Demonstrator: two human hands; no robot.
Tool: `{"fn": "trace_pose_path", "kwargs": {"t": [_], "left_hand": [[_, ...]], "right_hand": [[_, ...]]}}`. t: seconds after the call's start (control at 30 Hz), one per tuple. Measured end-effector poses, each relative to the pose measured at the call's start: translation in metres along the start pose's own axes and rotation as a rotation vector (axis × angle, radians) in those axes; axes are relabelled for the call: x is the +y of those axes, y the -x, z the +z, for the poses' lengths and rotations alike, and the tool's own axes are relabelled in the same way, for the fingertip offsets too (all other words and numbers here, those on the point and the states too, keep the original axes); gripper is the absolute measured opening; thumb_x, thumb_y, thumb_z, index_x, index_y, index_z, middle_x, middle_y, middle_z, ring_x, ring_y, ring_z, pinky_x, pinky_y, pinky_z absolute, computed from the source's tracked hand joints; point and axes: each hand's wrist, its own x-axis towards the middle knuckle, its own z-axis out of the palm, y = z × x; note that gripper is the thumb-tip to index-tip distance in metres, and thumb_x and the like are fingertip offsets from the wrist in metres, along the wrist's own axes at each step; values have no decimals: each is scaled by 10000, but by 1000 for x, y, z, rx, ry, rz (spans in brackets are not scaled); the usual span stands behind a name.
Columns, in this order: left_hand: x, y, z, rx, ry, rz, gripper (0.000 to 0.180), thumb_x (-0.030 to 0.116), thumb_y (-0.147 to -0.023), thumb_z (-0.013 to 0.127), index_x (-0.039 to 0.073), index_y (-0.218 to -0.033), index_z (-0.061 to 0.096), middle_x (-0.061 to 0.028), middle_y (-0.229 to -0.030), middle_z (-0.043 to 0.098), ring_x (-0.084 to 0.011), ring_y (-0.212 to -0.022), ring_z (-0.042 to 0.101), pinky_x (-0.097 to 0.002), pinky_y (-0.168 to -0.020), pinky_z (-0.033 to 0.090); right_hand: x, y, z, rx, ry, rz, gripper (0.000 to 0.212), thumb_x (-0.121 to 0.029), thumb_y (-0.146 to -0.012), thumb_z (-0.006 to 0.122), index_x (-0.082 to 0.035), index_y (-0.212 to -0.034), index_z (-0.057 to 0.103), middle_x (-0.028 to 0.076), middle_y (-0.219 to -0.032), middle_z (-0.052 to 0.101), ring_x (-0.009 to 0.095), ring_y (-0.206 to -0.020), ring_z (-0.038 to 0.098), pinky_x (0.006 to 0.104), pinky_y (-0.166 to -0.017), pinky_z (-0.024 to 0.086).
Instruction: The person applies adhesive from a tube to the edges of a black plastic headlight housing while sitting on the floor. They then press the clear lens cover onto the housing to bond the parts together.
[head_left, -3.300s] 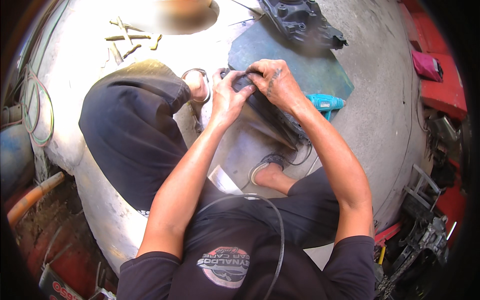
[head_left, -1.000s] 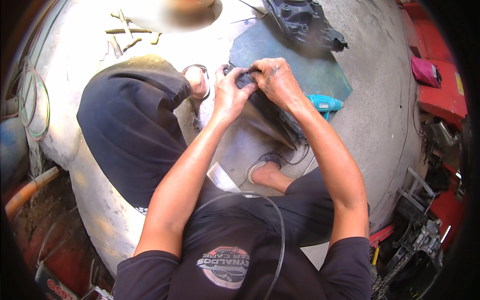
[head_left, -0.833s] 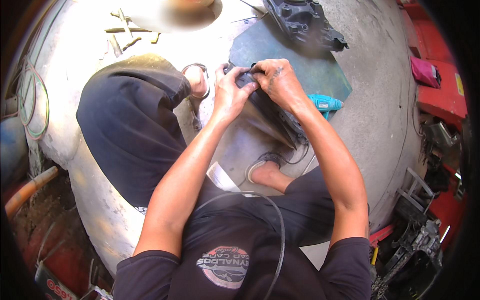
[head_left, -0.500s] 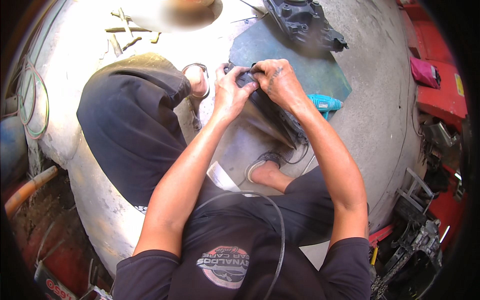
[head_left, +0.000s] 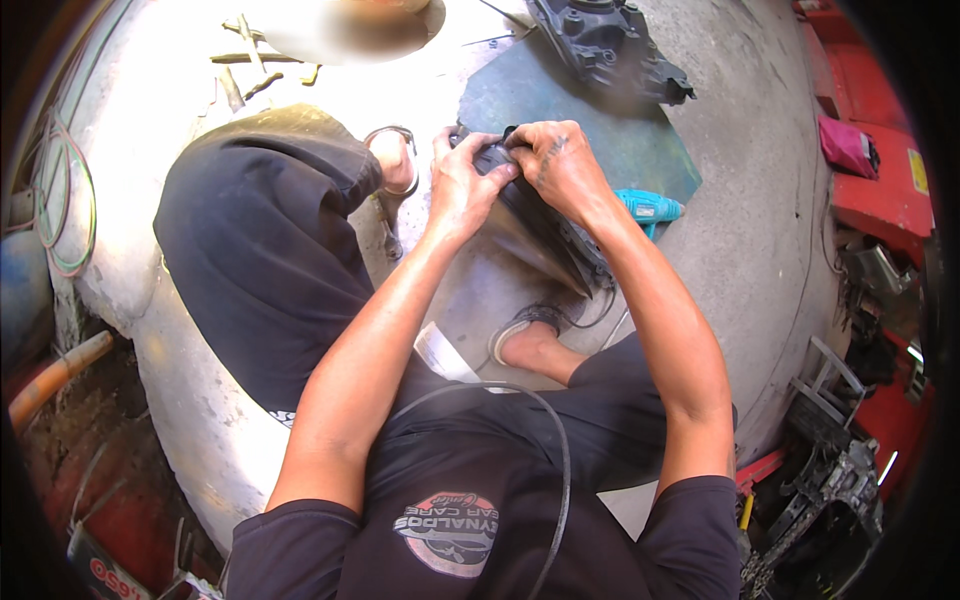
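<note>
Rough grey concrete floor (head_left: 760, 230), teal sheet (head_left: 620, 140) under the work.
Left hand (head_left: 462, 185) and right hand (head_left: 560, 165) both clamped on dark ribbed part (head_left: 530, 215); teal drill (head_left: 650, 207) beside.

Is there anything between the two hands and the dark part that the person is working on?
Nothing visible. The left hand and the right hand both already grip the top of the dark part, fingers directly on it. The teal power tool lies beside it, behind the right wrist.
</note>
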Motion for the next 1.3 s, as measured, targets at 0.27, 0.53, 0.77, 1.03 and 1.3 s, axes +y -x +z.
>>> {"fn": "trace_pose_path", "kwargs": {"t": [0.27, 0.53, 0.77, 1.03, 1.3], "left_hand": [[-3, 0, 1, -2, 21, 0, 501, 236, -787, 863, 66, -1239, 727, -333, -1457, 435, -473, -1295, 544, -489, -1109, 452], [3, 0, -2, -14, 26, -5, 491, 217, -791, 865, 55, -1235, 730, -332, -1465, 429, -458, -1279, 566, -474, -1102, 466], [7, 0, -5, -33, 12, -13, 500, 215, -789, 867, 49, -1240, 730, -329, -1467, 427, -451, -1275, 572, -465, -1099, 475], [10, 0, -6, -39, 18, -15, 514, 216, -784, 873, 49, -1247, 729, -330, -1468, 431, -439, -1259, 591, -459, -1092, 482], [8, 0, -7, -89, 46, -38, 605, 305, -794, 846, 54, -1325, 698, -314, -1512, 410, -428, -1379, 490, -472, -1127, 450]], "right_hand": [[-2, 5, -5, -7, -12, 36, 182, -50, -860, 638, 4, -947, 789, 260, -929, 722, 429, -896, 718, 484, -846, 569], [3, 7, -5, -21, 0, 57, 201, -45, -852, 688, 44, -1016, 762, 282, -937, 713, 413, -877, 733, 443, -827, 565], [1, 9, -9, -35, -12, 72, 204, -42, -850, 681, 40, -1017, 764, 279, -940, 715, 411, -879, 734, 442, -830, 565], [2, 11, -7, -37, 19, 51, 198, -41, -847, 681, 32, -1010, 766, 277, -925, 710, 412, -876, 730, 445, -824, 565], [6, 14, -6, -34, 20, 90, 192, -35, -854, 677, 31, -1012, 764, 276, -934, 711, 408, -877, 731, 442, -818, 564]]}}
